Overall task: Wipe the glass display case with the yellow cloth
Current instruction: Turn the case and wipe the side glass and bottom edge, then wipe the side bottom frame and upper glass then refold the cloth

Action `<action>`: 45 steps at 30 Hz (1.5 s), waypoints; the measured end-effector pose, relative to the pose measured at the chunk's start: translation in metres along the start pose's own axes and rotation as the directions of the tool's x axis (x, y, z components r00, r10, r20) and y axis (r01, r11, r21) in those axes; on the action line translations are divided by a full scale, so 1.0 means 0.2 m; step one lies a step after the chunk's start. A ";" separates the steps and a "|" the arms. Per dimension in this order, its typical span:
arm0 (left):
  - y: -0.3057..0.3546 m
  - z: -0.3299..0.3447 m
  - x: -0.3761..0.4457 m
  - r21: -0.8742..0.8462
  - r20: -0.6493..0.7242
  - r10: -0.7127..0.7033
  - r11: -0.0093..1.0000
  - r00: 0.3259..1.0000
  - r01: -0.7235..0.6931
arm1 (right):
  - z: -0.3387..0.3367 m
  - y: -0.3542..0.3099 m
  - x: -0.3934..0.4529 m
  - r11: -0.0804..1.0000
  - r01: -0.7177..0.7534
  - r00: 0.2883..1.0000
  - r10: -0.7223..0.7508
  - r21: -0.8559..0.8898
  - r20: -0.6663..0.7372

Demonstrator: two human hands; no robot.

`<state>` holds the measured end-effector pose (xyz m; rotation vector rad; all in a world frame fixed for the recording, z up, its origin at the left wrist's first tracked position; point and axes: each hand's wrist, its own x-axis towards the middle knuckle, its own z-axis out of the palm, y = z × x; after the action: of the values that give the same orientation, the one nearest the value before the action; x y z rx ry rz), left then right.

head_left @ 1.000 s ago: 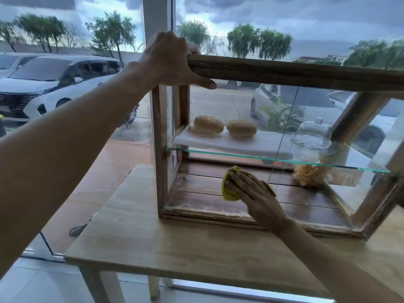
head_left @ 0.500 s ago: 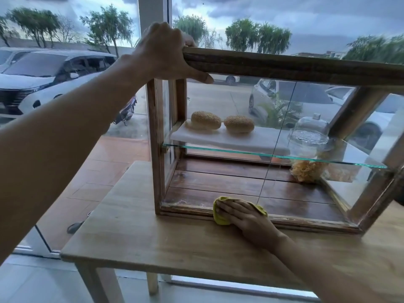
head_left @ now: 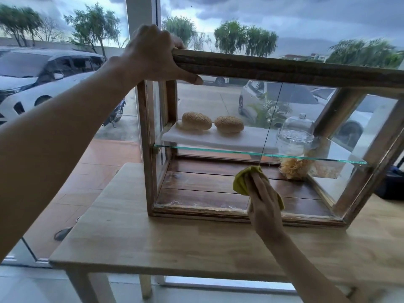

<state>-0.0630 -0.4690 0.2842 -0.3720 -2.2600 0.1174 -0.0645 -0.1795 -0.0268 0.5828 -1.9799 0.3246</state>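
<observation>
right hand (head_left: 263,200) is pressed flat on the yellow cloth (head_left: 240,182), fingers spread over it and pinning it against the front glass of the glass display case (head_left: 218,106), down in the lower half just under the edge of the glass shelf (head_left: 240,150). cloth is bunched up, mostly poking out to the left of the fingers with a bit showing on the right side too. left hand (head_left: 157,57) is clamped on the top left corner of the case's wooden top rail, thumb stretched along the underside of the rail.

the case sits on a light wood counter (head_left: 175,243), right by a big window. inside, on the glass shelf, there's a white board (head_left: 218,141) with two seeded buns (head_left: 209,123) side by side, and a small glass dome (head_left: 295,134) further right. below the shelf, on the dark wooden floor of the case, some pale crumbly looking thing (head_left: 293,168), can't tell what it is. parked cars (head_left: 43,75) and trees outside under a cloudy sky.
</observation>
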 end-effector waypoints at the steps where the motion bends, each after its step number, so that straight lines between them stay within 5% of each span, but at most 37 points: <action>1: 0.00 0.00 0.00 0.003 0.001 -0.005 1.000 1.000 0.005 | 0.01 -0.01 -0.04 1.000 -0.009 1.000 0.010 -0.025 0.028; 6: 0.00 0.00 0.00 -0.012 0.006 -0.008 1.000 1.000 0.008 | 0.05 -0.16 -0.23 0.974 -0.157 0.952 0.193 -0.161 0.238; 10: 0.00 -0.01 0.00 -0.033 0.006 -0.019 0.999 1.000 0.020 | 0.06 -0.30 -0.27 0.901 -0.381 0.782 0.434 -0.208 0.447; 15: -0.01 -0.01 0.00 -0.030 0.011 -0.023 0.999 1.000 0.023 | 0.06 -0.42 -0.19 0.708 -0.698 0.592 0.655 -0.108 0.469; 21: -0.01 0.00 0.01 -0.035 0.006 -0.041 0.999 0.999 0.041 | 0.12 -0.61 -0.07 0.538 -0.840 0.447 0.759 -0.069 0.473; 29: 0.00 0.00 0.01 -0.023 0.015 -0.056 0.998 0.998 0.056 | 0.26 -1.01 -0.02 0.701 -0.705 0.542 0.630 -0.106 0.556; 34: 0.00 -0.01 0.00 -0.038 0.030 -0.074 0.996 0.997 0.075 | 0.35 -1.18 -0.01 0.835 -0.550 0.685 0.471 -0.030 0.556; 41: 0.02 -0.02 -0.01 -0.029 0.038 -0.103 0.994 0.994 0.104 | 0.24 -1.13 0.04 0.775 -0.553 0.660 0.185 0.305 0.728; 45: 0.02 -0.02 -0.01 -0.032 0.035 -0.112 0.993 0.993 0.113 | 0.08 -0.97 0.05 0.581 -0.700 0.673 0.345 0.415 0.654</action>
<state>-0.0572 -0.4665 0.2851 -0.2615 -2.3123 0.0262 0.0228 -0.3528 -0.0298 0.4712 -2.5489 1.4373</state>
